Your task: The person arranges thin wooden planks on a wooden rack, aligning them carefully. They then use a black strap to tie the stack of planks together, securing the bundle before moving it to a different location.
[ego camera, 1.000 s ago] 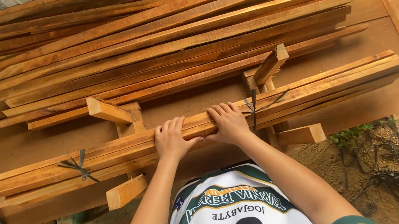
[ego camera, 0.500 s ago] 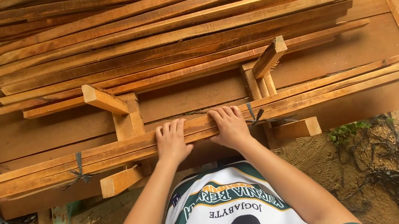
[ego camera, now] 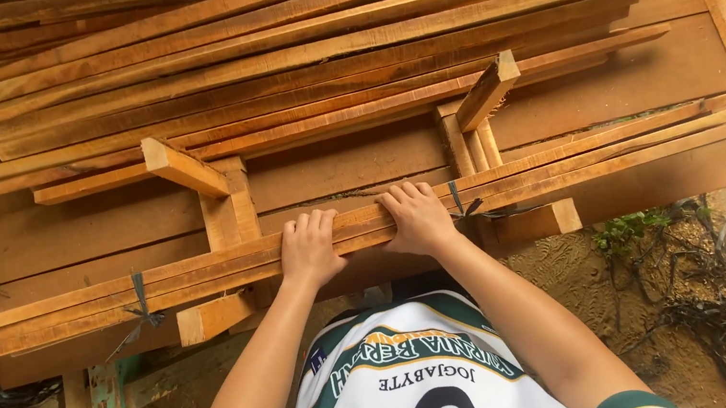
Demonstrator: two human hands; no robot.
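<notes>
Both bare arms stretched forward and slightly inward from the torso, elbows a little bent. Left hand [ego camera: 309, 249] palm down, fingers curled over and closed in a grip. Right hand [ego camera: 417, 217] just beside it, likewise palm down, fingers wrapped tight.

- bundle of wooden slats [ego camera: 570, 163]: long, thin, orange-brown; lying flat, running from eight to two o'clock across the bench's near edge; bound by two dark ties [ego camera: 142, 302]

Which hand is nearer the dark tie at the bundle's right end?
Right. The right hand grips the bundle of slats just left of that dark tie; the left hand sits farther left along it.
</notes>
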